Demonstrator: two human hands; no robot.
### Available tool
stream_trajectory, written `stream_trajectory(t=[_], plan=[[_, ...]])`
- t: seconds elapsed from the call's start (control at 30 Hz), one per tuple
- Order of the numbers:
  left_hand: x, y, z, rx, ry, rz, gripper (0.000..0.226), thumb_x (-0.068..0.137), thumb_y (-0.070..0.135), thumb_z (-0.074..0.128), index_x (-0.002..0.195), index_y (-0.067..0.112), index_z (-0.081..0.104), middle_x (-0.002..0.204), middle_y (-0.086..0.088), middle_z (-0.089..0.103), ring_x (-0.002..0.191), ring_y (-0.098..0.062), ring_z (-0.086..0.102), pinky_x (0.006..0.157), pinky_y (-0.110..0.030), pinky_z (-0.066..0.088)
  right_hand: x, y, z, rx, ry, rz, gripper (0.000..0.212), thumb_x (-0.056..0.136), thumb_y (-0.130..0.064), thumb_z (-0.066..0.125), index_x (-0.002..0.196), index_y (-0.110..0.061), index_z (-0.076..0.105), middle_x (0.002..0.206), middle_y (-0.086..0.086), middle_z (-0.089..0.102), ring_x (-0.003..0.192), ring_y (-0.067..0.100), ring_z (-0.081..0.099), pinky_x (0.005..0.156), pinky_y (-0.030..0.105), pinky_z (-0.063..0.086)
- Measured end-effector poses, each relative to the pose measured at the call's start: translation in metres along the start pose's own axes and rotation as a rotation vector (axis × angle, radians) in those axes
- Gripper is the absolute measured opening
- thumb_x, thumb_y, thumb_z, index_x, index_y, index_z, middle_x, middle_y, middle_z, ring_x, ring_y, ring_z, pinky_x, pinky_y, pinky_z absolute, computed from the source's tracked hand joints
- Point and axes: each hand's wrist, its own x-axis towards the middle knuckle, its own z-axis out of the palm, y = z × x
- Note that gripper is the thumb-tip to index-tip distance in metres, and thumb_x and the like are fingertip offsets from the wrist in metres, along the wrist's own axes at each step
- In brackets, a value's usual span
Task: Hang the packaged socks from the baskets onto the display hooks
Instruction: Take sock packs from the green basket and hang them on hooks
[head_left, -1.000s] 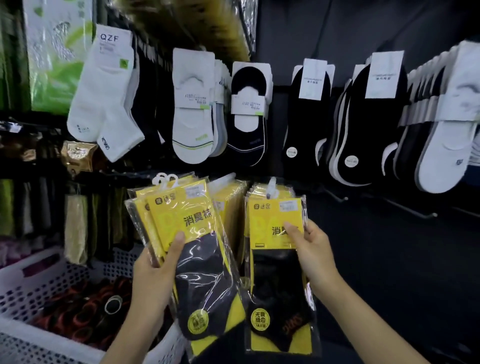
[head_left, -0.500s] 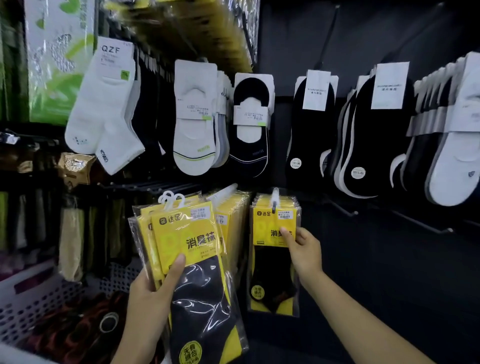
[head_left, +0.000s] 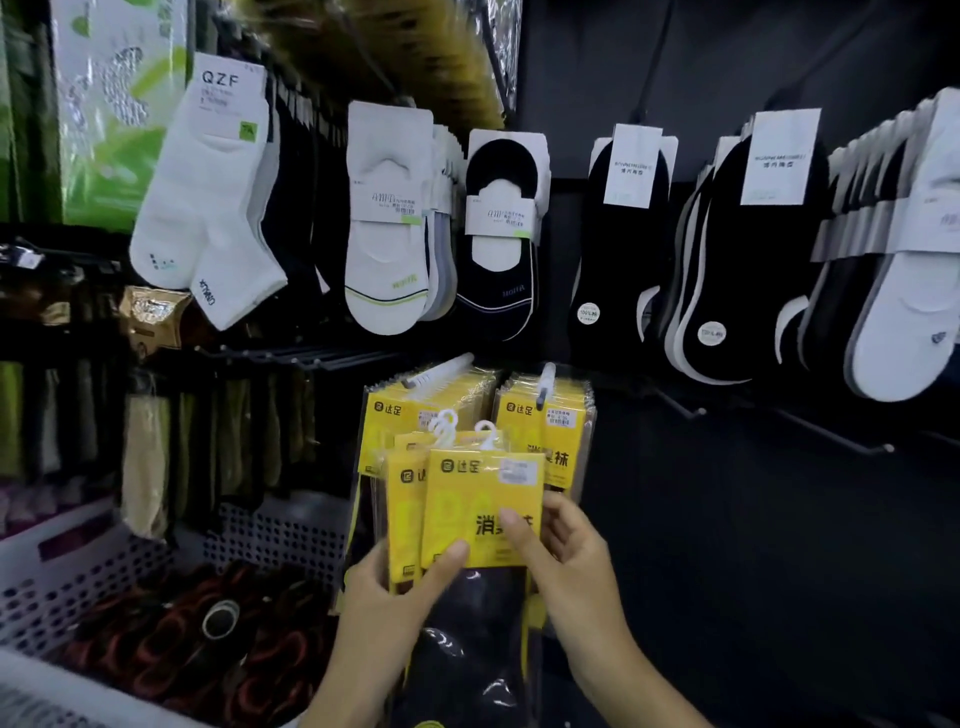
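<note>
My left hand (head_left: 387, 597) grips a small stack of yellow-and-black packaged socks (head_left: 467, 514) with white plastic hangers at the top. My right hand (head_left: 563, 561) pinches the front package of that stack, thumb on its yellow face. Behind the stack, two rows of the same yellow packages hang on display hooks: a left row (head_left: 395, 410) and a right row (head_left: 545, 410). A white perforated basket (head_left: 67, 561) at the lower left holds dark packaged socks with red and orange.
White and black socks with paper bands hang in rows across the upper wall (head_left: 628, 234). Bare hooks (head_left: 831, 434) stick out of the dark panel at the right. Olive and beige socks (head_left: 150, 457) hang at the left above the basket.
My right hand let go of the package hanging on the right hook and came back to the stack. My left hand moved the stack right, in front of the hanging rows.
</note>
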Motion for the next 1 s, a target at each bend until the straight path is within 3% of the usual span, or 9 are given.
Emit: stream_trajectory(t=[0.13, 0.33, 0.5, 0.6, 0.67, 0.73, 0.83, 0.93, 1.0], plan=[[-0.002, -0.004, -0.002, 0.055, -0.005, 0.038, 0.053, 0.042, 0.046, 0.083, 0.086, 0.02, 0.071, 0.079, 0.009, 0.076, 0.072, -0.004, 0.071, 0.055, -0.012, 0.052, -0.005, -0.003, -0.004, 0.06, 0.005, 0.055, 0.041, 0.066, -0.035, 0.074, 0.105, -0.024, 0.066, 0.099, -0.01, 0.074, 0.094, 0.006, 0.07, 0.075, 0.021, 0.057], [-0.003, -0.003, -0.006, 0.003, -0.011, 0.037, 0.023, 0.082, 0.05, 0.05, 0.075, 0.033, 0.064, 0.07, 0.025, 0.069, 0.066, 0.022, 0.057, 0.057, 0.006, 0.038, 0.002, -0.001, -0.015, 0.136, 0.046, 0.113, 0.033, 0.076, -0.026, 0.068, 0.108, -0.019, 0.064, 0.1, -0.001, 0.075, 0.091, 0.014, 0.072, 0.069, 0.019, 0.057], [-0.001, 0.002, -0.012, -0.027, 0.023, 0.087, 0.026, 0.083, 0.047, 0.052, 0.088, 0.028, 0.07, 0.086, 0.024, 0.072, 0.081, 0.015, 0.063, 0.066, -0.001, 0.043, 0.014, -0.007, -0.03, 0.1, 0.079, 0.085, 0.022, 0.09, -0.022, 0.057, 0.111, -0.018, 0.064, 0.102, -0.002, 0.075, 0.092, 0.014, 0.071, 0.07, 0.021, 0.057], [0.004, 0.005, -0.026, -0.012, 0.07, 0.094, 0.035, 0.084, 0.052, 0.051, 0.079, 0.019, 0.062, 0.075, 0.014, 0.068, 0.074, 0.002, 0.063, 0.076, -0.018, 0.042, 0.028, -0.015, -0.038, 0.08, 0.135, 0.058, 0.016, 0.093, -0.021, 0.056, 0.106, -0.019, 0.064, 0.1, 0.0, 0.075, 0.092, 0.017, 0.071, 0.08, 0.033, 0.056], [0.005, 0.008, -0.033, -0.01, 0.127, 0.107, 0.03, 0.085, 0.051, 0.05, 0.065, 0.03, 0.058, 0.06, 0.017, 0.062, 0.059, 0.005, 0.057, 0.069, -0.022, 0.038, 0.038, -0.019, -0.04, 0.04, 0.144, 0.044, 0.013, 0.093, -0.02, 0.056, 0.103, -0.019, 0.064, 0.098, 0.001, 0.075, 0.091, 0.017, 0.072, 0.082, 0.035, 0.056], [0.006, 0.012, -0.037, 0.01, 0.172, 0.116, 0.034, 0.083, 0.053, 0.051, 0.057, 0.031, 0.049, 0.048, 0.018, 0.051, 0.049, 0.003, 0.051, 0.06, -0.021, 0.037, 0.047, -0.021, -0.039, -0.007, 0.132, 0.035, 0.011, 0.093, -0.02, 0.057, 0.101, -0.022, 0.065, 0.097, 0.0, 0.075, 0.09, 0.016, 0.072, 0.081, 0.034, 0.056], [0.009, 0.013, -0.044, -0.009, 0.183, 0.137, 0.025, 0.086, 0.049, 0.051, 0.074, 0.028, 0.057, 0.061, 0.024, 0.06, 0.057, 0.016, 0.056, 0.061, -0.014, 0.04, 0.059, -0.018, -0.035, -0.085, 0.108, 0.031, 0.01, 0.093, -0.021, 0.057, 0.097, -0.025, 0.065, 0.095, -0.001, 0.075, 0.087, 0.014, 0.072, 0.076, 0.029, 0.056], [0.01, 0.012, -0.051, -0.015, 0.169, 0.156, 0.048, 0.081, 0.053, 0.053, 0.081, 0.005, 0.057, 0.074, -0.003, 0.054, 0.062, -0.003, 0.053, 0.06, -0.015, 0.043, 0.07, -0.01, -0.033, -0.093, 0.131, 0.061, 0.009, 0.093, -0.019, 0.058, 0.098, -0.021, 0.066, 0.095, 0.003, 0.074, 0.082, 0.014, 0.072, 0.067, 0.023, 0.056], [0.01, 0.013, -0.051, -0.044, 0.16, 0.149, 0.045, 0.082, 0.05, 0.054, 0.08, 0.005, 0.063, 0.072, -0.003, 0.062, 0.064, -0.005, 0.061, 0.061, -0.016, 0.049, 0.077, -0.005, -0.034, -0.062, 0.155, 0.091, 0.009, 0.093, -0.02, 0.059, 0.098, -0.019, 0.067, 0.096, 0.003, 0.074, 0.085, 0.015, 0.072, 0.07, 0.025, 0.057]])
